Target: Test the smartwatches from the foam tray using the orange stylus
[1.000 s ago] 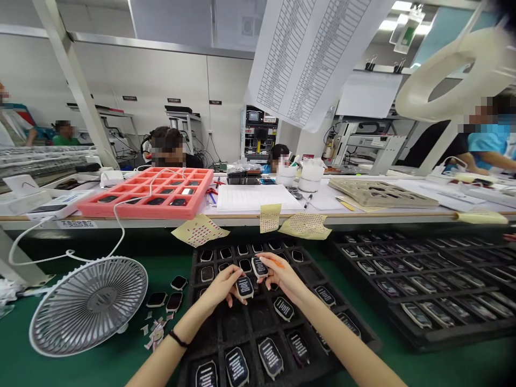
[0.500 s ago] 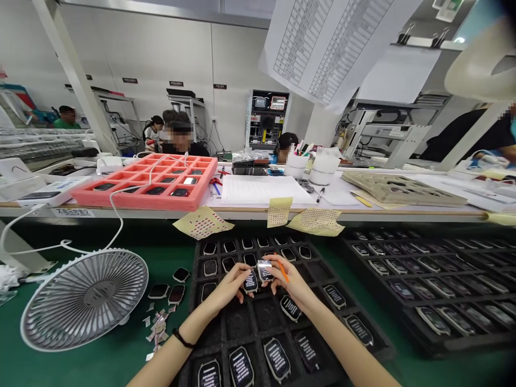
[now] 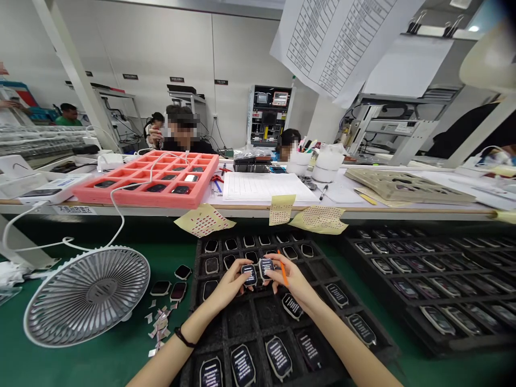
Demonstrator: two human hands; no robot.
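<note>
Over the black tray [image 3: 239, 318], the left hand [image 3: 231, 282] grips one watch [image 3: 249, 276], the right hand [image 3: 293, 277] another watch [image 3: 266, 267] plus an orange stick [image 3: 282, 267], whose crowding could make the watches knock or slip.

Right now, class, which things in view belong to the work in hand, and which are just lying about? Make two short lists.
Likely in the work:
left watch, in the left hand
right watch and orange stick, in the right hand
black tray beneath

Seemingly just lying about:
fan
scraps
pen
</note>
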